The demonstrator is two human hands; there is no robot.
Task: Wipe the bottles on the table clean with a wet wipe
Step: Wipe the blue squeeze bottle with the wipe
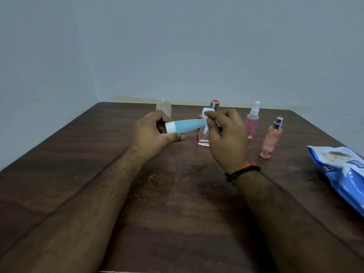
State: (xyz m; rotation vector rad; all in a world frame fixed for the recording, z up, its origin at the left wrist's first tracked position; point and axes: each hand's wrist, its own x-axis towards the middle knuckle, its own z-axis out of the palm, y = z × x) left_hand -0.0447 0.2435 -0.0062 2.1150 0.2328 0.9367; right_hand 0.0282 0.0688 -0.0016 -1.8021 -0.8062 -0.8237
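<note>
1. Teal with a white cap, the tube (185, 126) is held level above the table (177, 194), in front of the red bottle (204, 138).
2. The left hand (153, 133) grips the tube by its cap end.
3. The right hand (224, 134) pinches a white wipe (206, 119) against the tube's narrow end.
4. Right of the red bottle stands a pink spray bottle (252, 121); a peach mist bottle (271, 138) stands further right and nearer the person.
5. Left of the red bottle, behind the left hand, is a clear bottle (164, 109).
6. A blue wipes pack (342, 174) lies far right of the red bottle, at the table's edge.
</note>
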